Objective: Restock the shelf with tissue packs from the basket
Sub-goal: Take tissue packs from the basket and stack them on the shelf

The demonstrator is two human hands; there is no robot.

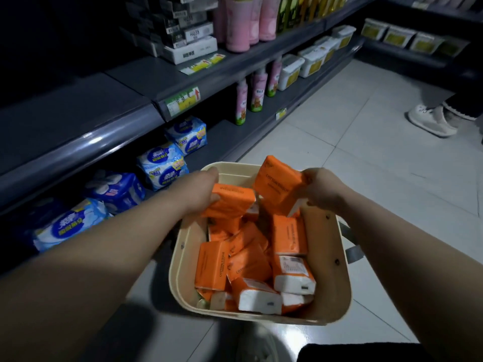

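A cream basket (329,291) stands on the floor in front of me, filled with several orange tissue packs (251,265). My left hand (196,192) grips one orange pack (230,202) above the basket's far left side. My right hand (321,189) holds another orange pack (279,186), tilted upright over the far right side. The dark grey shelf (78,121) runs along my left, its upper board bare near me.
Blue-and-white packs (162,165) line the bottom shelf to the left. Pink bottles (241,101) and white tubs (311,61) stand further down the aisle. Another person's white shoes (431,121) are on the tiled floor at far right.
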